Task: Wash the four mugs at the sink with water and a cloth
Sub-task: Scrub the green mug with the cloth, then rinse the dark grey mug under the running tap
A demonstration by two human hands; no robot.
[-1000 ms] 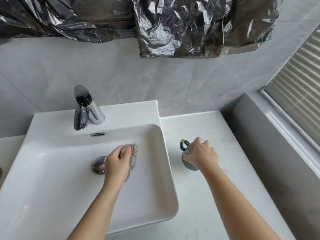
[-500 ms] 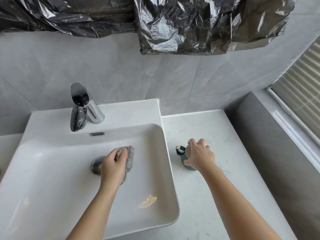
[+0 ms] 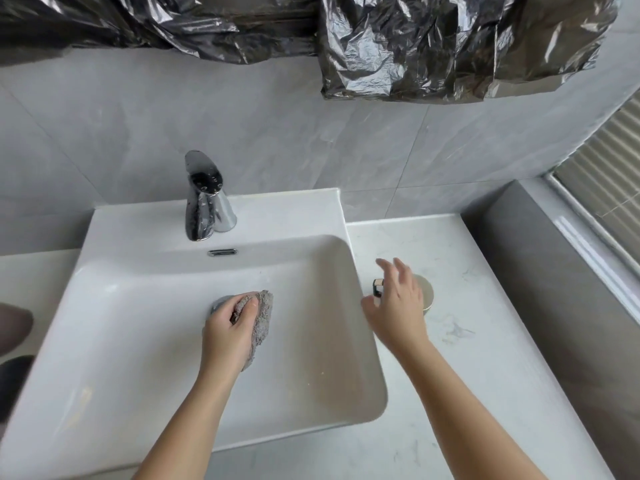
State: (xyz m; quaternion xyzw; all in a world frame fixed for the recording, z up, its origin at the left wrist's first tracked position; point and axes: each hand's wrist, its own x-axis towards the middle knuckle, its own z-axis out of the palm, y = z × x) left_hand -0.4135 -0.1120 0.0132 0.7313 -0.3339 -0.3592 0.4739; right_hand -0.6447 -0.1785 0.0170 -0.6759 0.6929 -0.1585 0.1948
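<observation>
A mug stands on the white counter just right of the sink, its pale round end facing up and its dark handle pointing left; my hand hides most of it. Just above it my right hand hovers with its fingers spread and nothing in them. Inside the white sink, my left hand grips a crumpled grey cloth right over the drain. No water runs from the chrome tap.
The marble-look counter runs to the right as far as a grey ledge and a window blind. Black plastic sheeting hangs on the wall above. Two dark objects are cut off at the left edge.
My right hand has set the mug down on the counter and let go, its fingers now spread. My left hand has kept the cloth at the drain.
</observation>
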